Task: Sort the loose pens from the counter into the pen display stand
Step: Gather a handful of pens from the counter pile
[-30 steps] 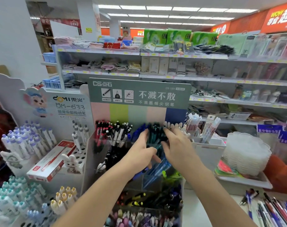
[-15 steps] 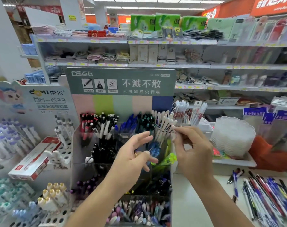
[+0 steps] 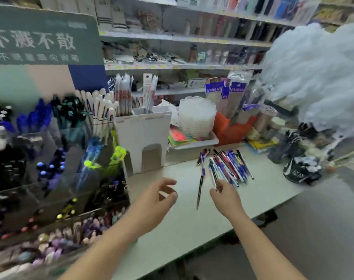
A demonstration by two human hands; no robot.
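The pile of loose pens (image 3: 229,167) is being seen lying on the pale counter (image 3: 184,223), to the right of the clear pen display stand (image 3: 57,158). A single dark pen (image 3: 200,189) is lying apart, just left of the pile and nearer the camera. Both hands are being held above the counter, in front of the pile and clear of the stand. The left hand (image 3: 156,201) is being held with fingers loosely curled and nothing gripped; the right hand (image 3: 225,196) is being held near the pile's near edge, its fingers relaxed, and whether a pen is being touched cannot be told through the blur. A white box holder (image 3: 145,138) is standing between the stand and the pile. A stack of clear trays (image 3: 197,116) is sitting behind the pile
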